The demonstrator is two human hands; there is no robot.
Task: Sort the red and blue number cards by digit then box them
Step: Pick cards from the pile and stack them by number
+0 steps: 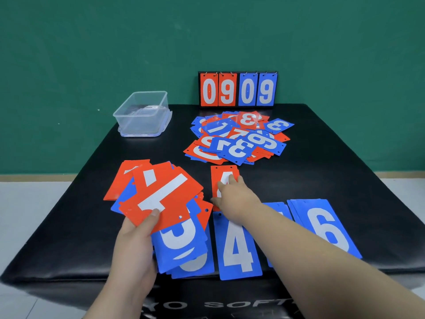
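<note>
My left hand grips a fanned stack of red and blue cards above the mat, a red 4 on top with my thumb on it. My right hand reaches forward and rests its fingers on a red card lying flat on the mat; its digit is partly hidden. Along the near edge lie a blue stack showing a 5, a blue 4 and a blue stack showing a 6. A loose heap of mixed cards sits further back. The clear plastic box stands at the far left.
A scoreboard flip stand reading 0909 stands at the back edge of the black mat. Another blue card lies partly under my right forearm. A green wall is behind and pale floor lies to both sides.
</note>
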